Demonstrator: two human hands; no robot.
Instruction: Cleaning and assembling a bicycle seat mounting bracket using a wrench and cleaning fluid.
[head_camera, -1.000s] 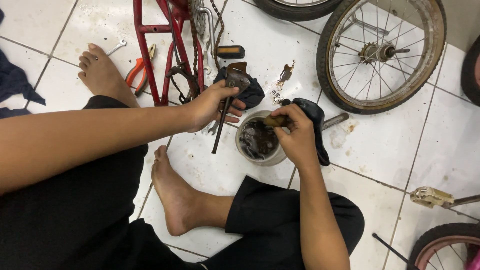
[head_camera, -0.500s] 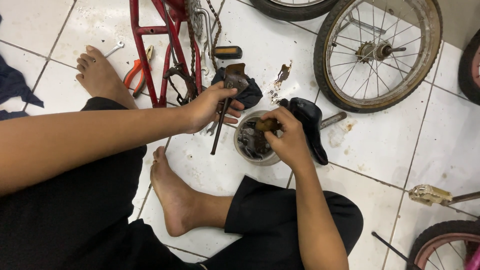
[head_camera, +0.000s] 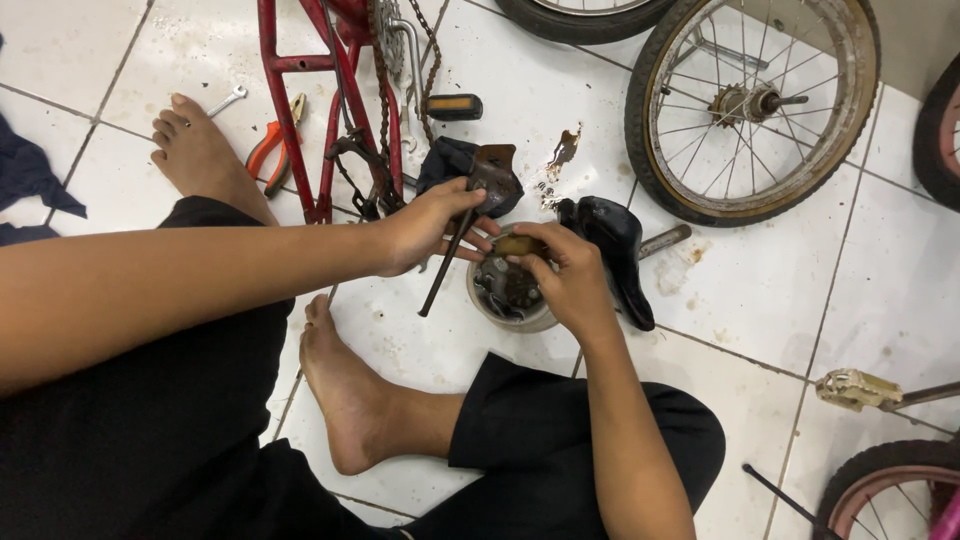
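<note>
Dark rod (head_camera: 447, 262), slanted, sits on white tile floor (head_camera: 880, 290) just L of round grey tub (head_camera: 500, 315), w/ left hand (head_camera: 425, 228) clenched around its upper part. Right hand (head_camera: 562, 270) over tub, fingers pinching small brownish piece (head_camera: 520, 245). Black saddle (head_camera: 615, 255) just R of that hand; spoked wheel (head_camera: 752, 100) further R.
</note>
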